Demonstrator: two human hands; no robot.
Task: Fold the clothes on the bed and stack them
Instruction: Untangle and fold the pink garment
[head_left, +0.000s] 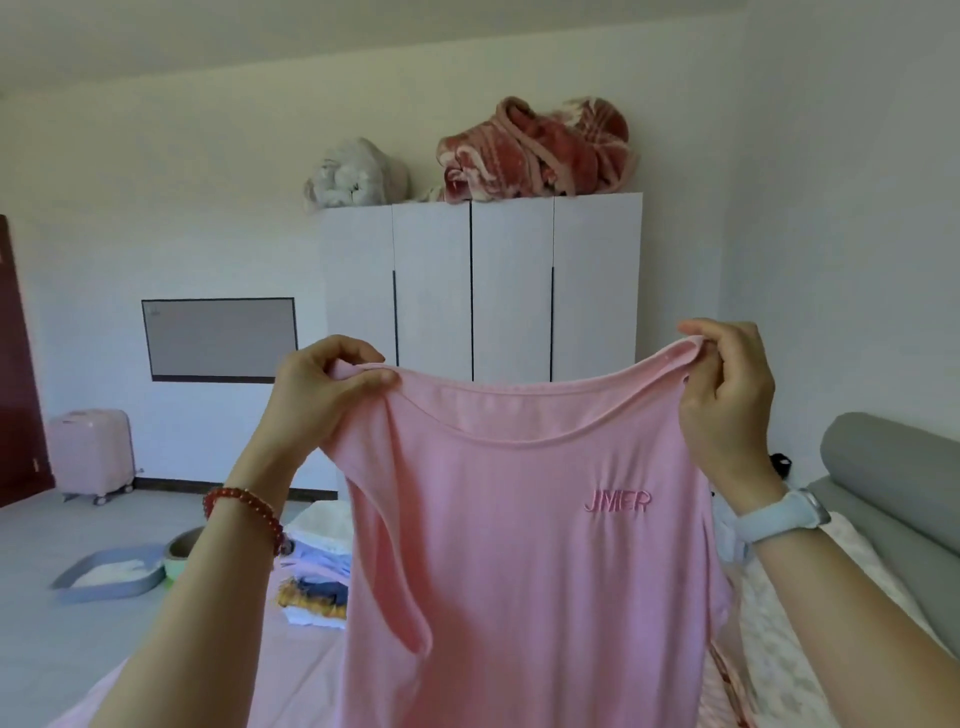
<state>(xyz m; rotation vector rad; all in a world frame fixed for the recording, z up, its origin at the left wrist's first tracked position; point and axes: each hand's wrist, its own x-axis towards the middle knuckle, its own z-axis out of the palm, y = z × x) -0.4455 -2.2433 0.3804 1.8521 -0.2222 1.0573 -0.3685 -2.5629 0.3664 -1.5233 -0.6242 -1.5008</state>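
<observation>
Pink sleeveless top (530, 561) hangs in front of you, held up by both shoulder straps, front facing you with "JMER" stitched on the chest. Your left hand (317, 395) pinches the left strap between thumb and curled fingers; red bead bracelet (244, 512) on that wrist. Your right hand (727, 395) grips the right strap the same way — fingers curled over the fabric, pale watch (784, 514) on the wrist. Top hangs straight down over the bed (291, 670), its lower part running out of view at the bottom edge. Behind it on the bed, left of the top, a stack of folded clothes (317, 577) — white, blue, some yellow. Grey padded headboard (893, 483) on the right. On the floor to the left, grey litter tray (109, 571), farther back a pink suitcase (93, 452) by the wall. Farthest, white wardrobe (483, 286) with a red blanket (535, 150) and a white bundle (356, 174) piled on top.
</observation>
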